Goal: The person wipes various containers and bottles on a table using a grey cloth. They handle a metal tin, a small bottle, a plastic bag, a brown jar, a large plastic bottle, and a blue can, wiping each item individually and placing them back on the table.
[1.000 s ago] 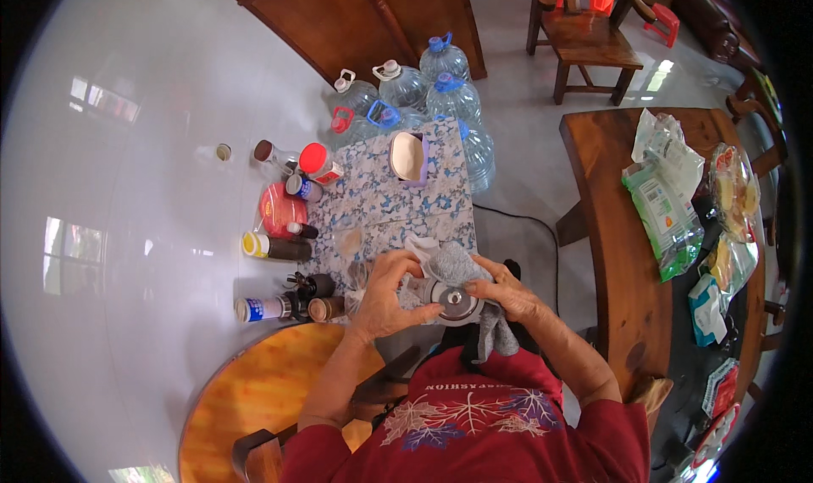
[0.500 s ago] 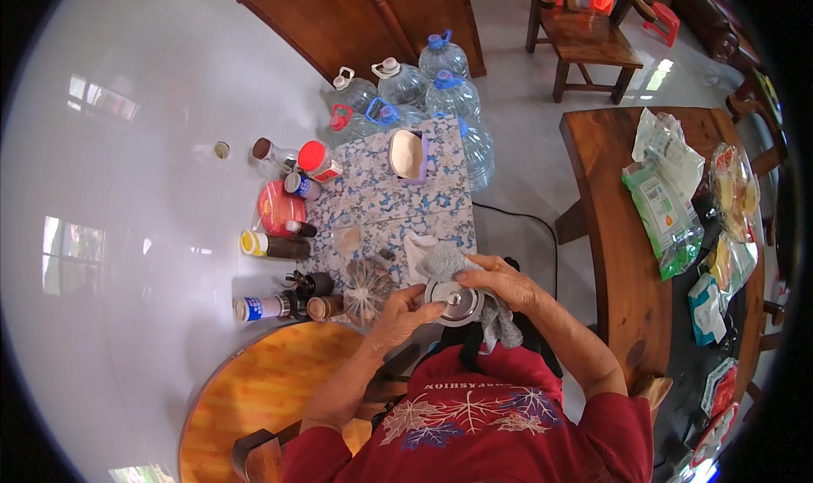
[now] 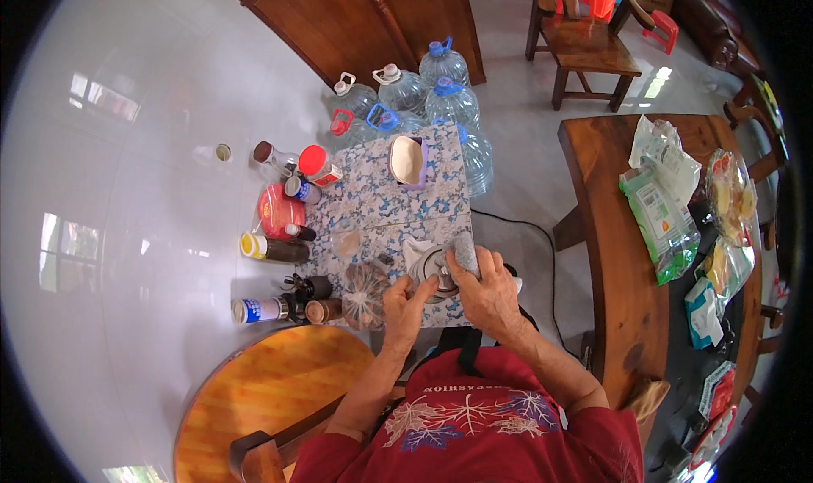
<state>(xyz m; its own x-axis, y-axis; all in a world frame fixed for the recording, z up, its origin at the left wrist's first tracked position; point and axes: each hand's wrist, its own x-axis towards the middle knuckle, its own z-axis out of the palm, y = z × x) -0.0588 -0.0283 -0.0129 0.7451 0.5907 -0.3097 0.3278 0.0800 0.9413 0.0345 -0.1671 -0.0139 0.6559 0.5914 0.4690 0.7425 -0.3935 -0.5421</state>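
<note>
Wiping, likely: left hand [image 3: 406, 307] pinches metal lid [image 3: 433, 268], right hand [image 3: 489, 297] pinches grey cloth [image 3: 465, 252]. Further rubbing would need steady support

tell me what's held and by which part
The left hand holds a round silvery metal object by its near-left edge; the right hand, a grey fabric cloth at its right edge.

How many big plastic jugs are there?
7 by the patterned table: back left jug, back middle jug, back right jug; red-handled jug, central jug, middle right jug; front right jug. More may be hidden.
</note>
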